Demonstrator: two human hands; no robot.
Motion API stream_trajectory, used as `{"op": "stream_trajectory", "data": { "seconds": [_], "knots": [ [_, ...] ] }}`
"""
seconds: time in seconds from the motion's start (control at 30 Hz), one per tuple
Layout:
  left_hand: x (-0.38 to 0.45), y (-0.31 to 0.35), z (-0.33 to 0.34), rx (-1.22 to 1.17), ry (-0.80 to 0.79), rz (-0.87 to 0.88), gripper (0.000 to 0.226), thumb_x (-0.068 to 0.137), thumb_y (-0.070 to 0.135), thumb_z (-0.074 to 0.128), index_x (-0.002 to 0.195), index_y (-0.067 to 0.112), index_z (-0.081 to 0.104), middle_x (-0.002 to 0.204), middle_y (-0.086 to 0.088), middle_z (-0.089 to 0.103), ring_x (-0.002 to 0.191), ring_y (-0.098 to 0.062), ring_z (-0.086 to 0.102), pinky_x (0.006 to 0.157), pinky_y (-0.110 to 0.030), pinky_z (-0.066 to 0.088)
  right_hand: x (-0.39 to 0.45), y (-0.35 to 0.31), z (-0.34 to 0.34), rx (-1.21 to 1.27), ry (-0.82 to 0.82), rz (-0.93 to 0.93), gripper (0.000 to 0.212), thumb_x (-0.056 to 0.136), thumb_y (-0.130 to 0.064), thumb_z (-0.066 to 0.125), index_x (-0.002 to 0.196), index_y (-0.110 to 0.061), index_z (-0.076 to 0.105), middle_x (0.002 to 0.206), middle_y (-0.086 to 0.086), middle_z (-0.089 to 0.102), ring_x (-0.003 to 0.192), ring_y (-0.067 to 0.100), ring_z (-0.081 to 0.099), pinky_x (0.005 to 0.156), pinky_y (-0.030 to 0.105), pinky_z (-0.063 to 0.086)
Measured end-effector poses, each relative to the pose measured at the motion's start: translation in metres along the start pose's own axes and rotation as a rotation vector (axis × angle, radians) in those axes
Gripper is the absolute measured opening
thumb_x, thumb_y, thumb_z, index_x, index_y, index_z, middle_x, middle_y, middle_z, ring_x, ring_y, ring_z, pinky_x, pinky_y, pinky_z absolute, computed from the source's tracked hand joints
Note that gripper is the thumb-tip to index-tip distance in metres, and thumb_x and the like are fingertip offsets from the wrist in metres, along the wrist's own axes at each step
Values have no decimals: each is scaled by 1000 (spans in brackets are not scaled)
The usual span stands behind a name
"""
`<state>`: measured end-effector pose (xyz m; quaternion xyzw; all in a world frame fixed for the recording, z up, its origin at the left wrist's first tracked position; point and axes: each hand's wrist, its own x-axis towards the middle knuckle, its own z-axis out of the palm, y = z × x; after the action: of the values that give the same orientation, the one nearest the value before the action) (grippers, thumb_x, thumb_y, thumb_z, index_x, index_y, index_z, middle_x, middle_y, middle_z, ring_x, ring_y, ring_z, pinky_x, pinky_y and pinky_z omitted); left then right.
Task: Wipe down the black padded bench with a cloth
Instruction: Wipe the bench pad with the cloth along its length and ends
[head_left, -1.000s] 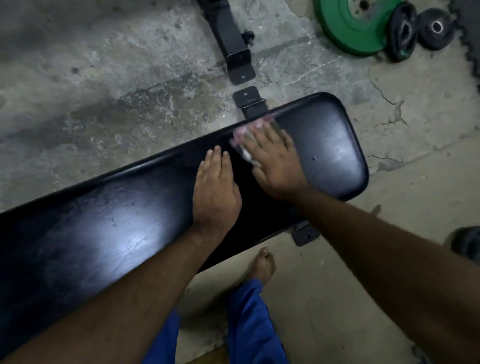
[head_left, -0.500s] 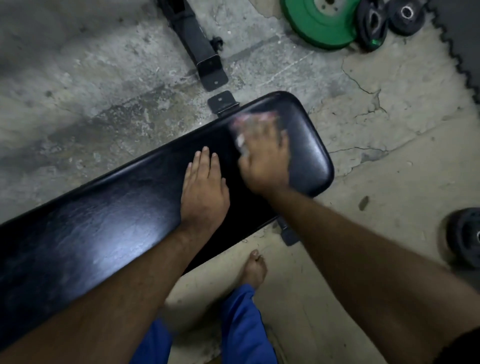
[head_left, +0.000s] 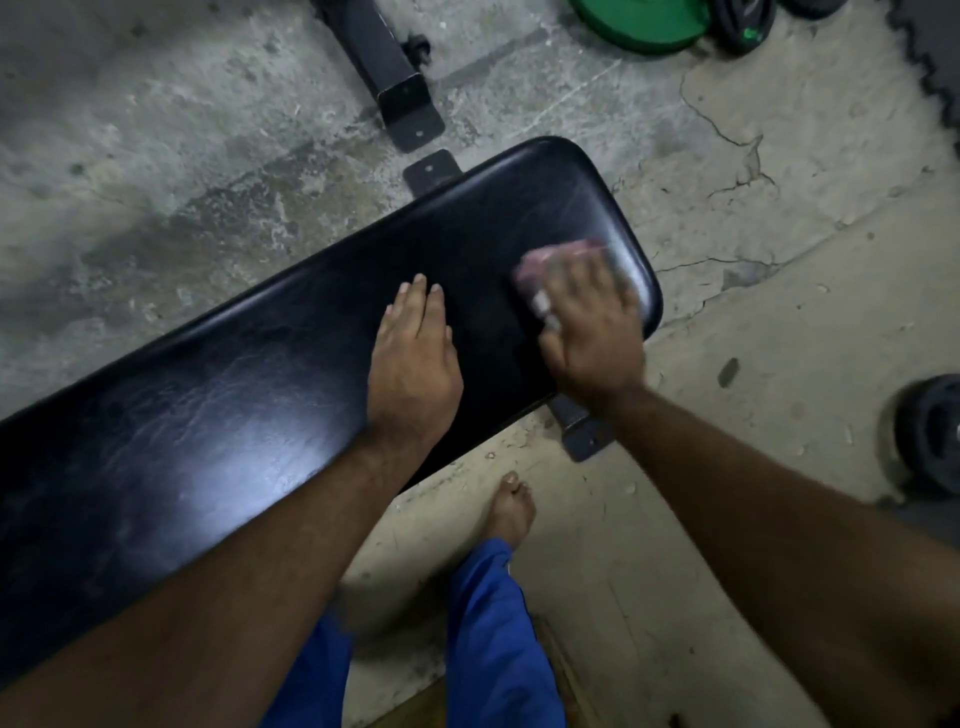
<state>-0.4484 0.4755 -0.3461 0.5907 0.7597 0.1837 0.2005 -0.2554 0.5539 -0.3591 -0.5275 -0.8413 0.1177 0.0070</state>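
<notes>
The black padded bench (head_left: 218, 415) runs diagonally from the lower left to the upper right across the concrete floor. My left hand (head_left: 413, 358) lies flat on the pad, palm down, fingers together, holding nothing. My right hand (head_left: 589, 332) presses a pink and white cloth (head_left: 545, 262) onto the bench's right end, close to its near edge. The hand is blurred and most of the cloth is hidden under the fingers.
A black steel frame leg (head_left: 387, 73) lies on the floor behind the bench. A green weight plate (head_left: 641, 23) and dark plates (head_left: 740, 26) rest at the top right; another dark plate (head_left: 932, 431) sits at the right edge. My bare foot (head_left: 511, 512) stands beside the bench.
My right hand has slid the cloth from the far edge of the pad toward the bench's right end and near edge. My left hand has stayed flat in place.
</notes>
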Motion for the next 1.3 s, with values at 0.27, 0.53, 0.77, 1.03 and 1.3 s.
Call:
{"op": "stream_trajectory", "data": {
  "seconds": [0.27, 0.53, 0.77, 1.03, 1.3],
  "knots": [
    [30, 30, 13, -9, -6, 39, 46, 97, 13, 40, 141, 1, 43, 152, -19, 35, 143, -32, 28, 118, -44, 22, -5, 54, -7, -32, -33, -239, 67, 90, -42, 34, 156, -30, 32, 165, 6, 28, 154, 31, 19, 119, 57, 23],
    [32, 47, 28, 179, -134, 34, 68, 94, 47, 49, 151, 15, 29, 160, -19, 13, 148, -33, 9, 120, -46, 5, 29, 76, -17, 110, -10, -205, 68, 88, -38, 36, 155, -27, 37, 164, 4, 32, 153, 28, 23, 119, 51, 25],
    [36, 53, 24, 204, -179, -23, 70, 94, 49, 51, 152, 18, 27, 161, -15, 11, 149, -30, 7, 120, -44, 3, 105, 73, -26, 90, -79, -331, 72, 85, -40, 35, 156, -29, 33, 164, 1, 30, 153, 28, 21, 121, 51, 23],
    [38, 52, 23, 187, -205, -45, 70, 94, 51, 48, 153, 23, 24, 162, -11, 8, 149, -27, 3, 120, -40, -2, 114, 87, -32, 225, -124, -227, 68, 92, -40, 37, 158, -32, 26, 164, 3, 31, 149, 31, 31, 114, 47, 34],
    [40, 57, 13, 205, -274, -59, 71, 95, 49, 45, 154, 22, 16, 163, -11, 2, 149, -27, 0, 121, -40, 0, 79, 82, -61, 288, -128, 13, 66, 94, -25, 47, 156, -40, 29, 153, -1, 49, 125, 30, 59, 100, 40, 52]
  ]
}}
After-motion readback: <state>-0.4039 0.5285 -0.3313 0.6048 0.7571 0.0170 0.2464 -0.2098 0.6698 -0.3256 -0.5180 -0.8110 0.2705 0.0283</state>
